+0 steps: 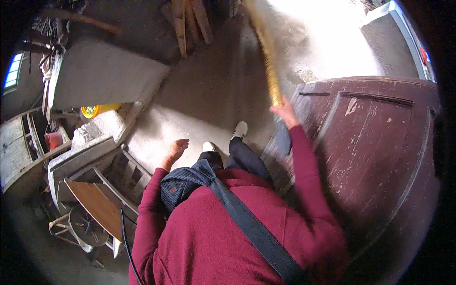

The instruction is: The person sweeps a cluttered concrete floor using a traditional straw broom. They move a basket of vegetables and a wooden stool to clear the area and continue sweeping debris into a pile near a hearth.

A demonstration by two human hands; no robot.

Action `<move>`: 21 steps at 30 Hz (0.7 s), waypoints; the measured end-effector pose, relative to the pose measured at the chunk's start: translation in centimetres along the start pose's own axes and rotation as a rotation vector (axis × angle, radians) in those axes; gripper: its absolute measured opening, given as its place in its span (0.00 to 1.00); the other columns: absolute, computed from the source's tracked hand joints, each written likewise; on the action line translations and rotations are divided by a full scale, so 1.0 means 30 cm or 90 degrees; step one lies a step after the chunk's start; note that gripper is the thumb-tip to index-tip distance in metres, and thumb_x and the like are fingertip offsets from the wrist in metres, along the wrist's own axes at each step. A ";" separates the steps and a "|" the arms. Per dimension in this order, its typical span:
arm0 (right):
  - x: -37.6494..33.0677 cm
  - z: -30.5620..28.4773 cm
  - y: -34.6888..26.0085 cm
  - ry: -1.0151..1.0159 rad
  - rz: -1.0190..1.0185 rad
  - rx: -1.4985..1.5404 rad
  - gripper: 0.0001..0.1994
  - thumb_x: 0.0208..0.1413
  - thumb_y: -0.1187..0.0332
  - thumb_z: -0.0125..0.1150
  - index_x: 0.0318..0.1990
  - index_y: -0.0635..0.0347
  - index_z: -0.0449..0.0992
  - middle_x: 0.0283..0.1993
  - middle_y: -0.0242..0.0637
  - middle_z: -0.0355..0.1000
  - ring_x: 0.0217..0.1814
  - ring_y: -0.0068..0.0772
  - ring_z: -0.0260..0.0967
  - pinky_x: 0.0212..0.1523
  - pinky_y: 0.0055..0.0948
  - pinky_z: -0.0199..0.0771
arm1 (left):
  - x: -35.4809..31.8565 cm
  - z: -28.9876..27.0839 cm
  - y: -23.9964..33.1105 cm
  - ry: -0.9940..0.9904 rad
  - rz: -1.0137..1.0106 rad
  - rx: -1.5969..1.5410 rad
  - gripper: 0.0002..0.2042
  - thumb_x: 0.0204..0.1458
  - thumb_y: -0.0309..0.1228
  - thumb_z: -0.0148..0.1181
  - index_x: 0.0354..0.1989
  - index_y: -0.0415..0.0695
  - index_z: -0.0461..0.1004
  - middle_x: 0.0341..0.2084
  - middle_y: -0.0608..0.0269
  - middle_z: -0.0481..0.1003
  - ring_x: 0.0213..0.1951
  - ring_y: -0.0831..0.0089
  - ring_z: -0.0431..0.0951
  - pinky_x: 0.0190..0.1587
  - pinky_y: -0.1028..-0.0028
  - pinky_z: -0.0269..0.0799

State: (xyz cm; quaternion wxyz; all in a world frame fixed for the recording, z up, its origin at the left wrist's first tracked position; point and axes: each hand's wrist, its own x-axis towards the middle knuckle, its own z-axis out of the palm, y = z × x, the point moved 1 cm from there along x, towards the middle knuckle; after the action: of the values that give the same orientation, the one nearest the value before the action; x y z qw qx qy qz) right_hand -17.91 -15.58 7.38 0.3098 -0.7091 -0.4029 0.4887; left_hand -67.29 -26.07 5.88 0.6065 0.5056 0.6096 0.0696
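My right hand (286, 113) is closed around a long yellow pole (268, 61) that looks wrapped or banded. The pole slants up and away to the top edge, where its far end blurs and leaves the picture. Just below this hand is a blue-grey flat piece (282, 137); I cannot tell whether it belongs to the pole. My left hand (176, 151) hangs at my left side above the floor, with nothing in it. Its fingers are loosely bent and partly apart.
A worn dark red wooden door (370, 156) stands close on my right. To my left are a concrete block wall (104, 76), a yellow container (97, 110), a brown board (97, 206) and a chair frame (71, 230). Wooden planks (190, 21) lean ahead.
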 end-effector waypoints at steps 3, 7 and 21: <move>-0.201 0.074 -0.103 -0.139 0.154 0.137 0.26 0.36 0.72 0.64 0.48 0.61 0.65 0.31 0.32 0.68 0.25 0.26 0.66 0.22 0.27 0.69 | 0.089 -0.033 0.008 0.018 0.052 0.035 0.14 0.46 0.24 0.50 0.43 0.36 0.70 0.34 0.53 0.75 0.37 0.70 0.74 0.41 0.74 0.69; -0.199 0.001 -0.027 -0.270 0.380 0.270 0.25 0.41 0.74 0.61 0.51 0.52 0.64 0.26 0.30 0.67 0.16 0.26 0.65 0.15 0.29 0.69 | 0.213 -0.094 0.224 -0.008 0.050 0.093 0.15 0.46 0.30 0.49 0.42 0.37 0.71 0.33 0.52 0.75 0.35 0.69 0.75 0.40 0.73 0.69; 0.149 0.282 -0.389 -0.022 0.186 0.241 0.26 0.37 0.73 0.63 0.49 0.61 0.66 0.30 0.32 0.70 0.26 0.24 0.66 0.27 0.23 0.69 | 0.742 -0.599 0.548 -0.134 0.036 0.215 0.15 0.47 0.31 0.47 0.43 0.40 0.71 0.33 0.56 0.75 0.37 0.70 0.74 0.41 0.74 0.68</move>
State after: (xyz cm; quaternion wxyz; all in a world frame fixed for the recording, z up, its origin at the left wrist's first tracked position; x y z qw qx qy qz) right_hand -28.13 -5.66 12.34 0.3560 -0.6808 -0.2026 0.6072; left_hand -67.61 6.91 7.04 0.5713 0.6214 0.5316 -0.0701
